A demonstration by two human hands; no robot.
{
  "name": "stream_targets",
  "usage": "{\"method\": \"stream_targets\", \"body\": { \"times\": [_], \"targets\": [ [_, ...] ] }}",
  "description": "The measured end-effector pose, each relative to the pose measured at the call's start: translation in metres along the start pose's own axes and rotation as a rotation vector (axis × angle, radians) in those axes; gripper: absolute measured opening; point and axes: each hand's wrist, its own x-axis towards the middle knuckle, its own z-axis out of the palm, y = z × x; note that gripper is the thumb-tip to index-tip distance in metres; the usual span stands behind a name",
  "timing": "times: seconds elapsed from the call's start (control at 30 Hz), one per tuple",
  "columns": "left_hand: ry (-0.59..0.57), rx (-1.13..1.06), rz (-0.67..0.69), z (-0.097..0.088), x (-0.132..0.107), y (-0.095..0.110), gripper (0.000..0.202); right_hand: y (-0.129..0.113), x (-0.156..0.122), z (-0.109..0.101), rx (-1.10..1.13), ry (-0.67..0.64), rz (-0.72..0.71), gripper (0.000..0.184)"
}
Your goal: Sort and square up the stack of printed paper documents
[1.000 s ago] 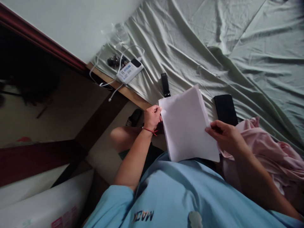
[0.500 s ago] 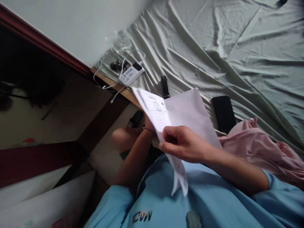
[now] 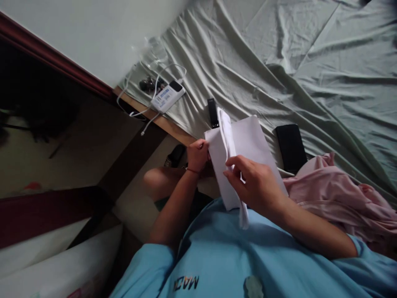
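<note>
In front of my blue shirt I have a sheaf of white papers (image 3: 259,138) spread like a booklet, blank sides showing. My left hand (image 3: 197,154) is closed at the left edge of the papers, thumb on top, its other fingers mostly hidden below. Several sheets stand up on edge along the middle in a narrow white fold. My right hand (image 3: 256,178) pinches that fold between thumb and fingers. Just beyond the papers a small black device (image 3: 212,112) lies on the sheet, partly covered by them.
A wrinkled pale green bedsheet (image 3: 254,74) spreads ahead. At the left edge are a white box-shaped device (image 3: 168,97) with cables and a dark cluttered bunch (image 3: 151,85). To the right lie a black case (image 3: 290,147) and a pink cloth (image 3: 335,194). A wooden edge (image 3: 173,128) borders the bed.
The raised sheets have swung from the left toward the middle, and the printed page no longer shows. My right hand has moved slightly right, and my left hand has come into view.
</note>
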Motion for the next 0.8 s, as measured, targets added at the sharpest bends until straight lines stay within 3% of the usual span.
{"method": "stream_targets", "body": {
  "times": [0.13, 0.3, 0.5, 0.67, 0.8],
  "targets": [
    [0.049, 0.060, 0.036, 0.002, 0.003, -0.006, 0.028, -0.001, -0.007, -0.003, -0.262, 0.023, -0.045, 0.020],
    [0.035, 0.068, 0.046, 0.001, 0.002, -0.006, 0.030, -0.014, -0.007, -0.002, -0.439, -0.051, -0.079, 0.015],
    [0.024, 0.050, 0.031, 0.000, 0.002, -0.006, 0.030, -0.014, -0.004, -0.015, -0.662, -0.063, -0.012, 0.018],
    [0.023, 0.055, 0.047, 0.000, 0.001, -0.005, 0.030, -0.015, -0.007, -0.025, -0.681, -0.097, -0.024, 0.017],
    [0.021, 0.013, 0.019, 0.001, 0.001, -0.004, 0.030, -0.026, -0.006, -0.022, -0.561, -0.217, -0.072, 0.015]
  ]
}}
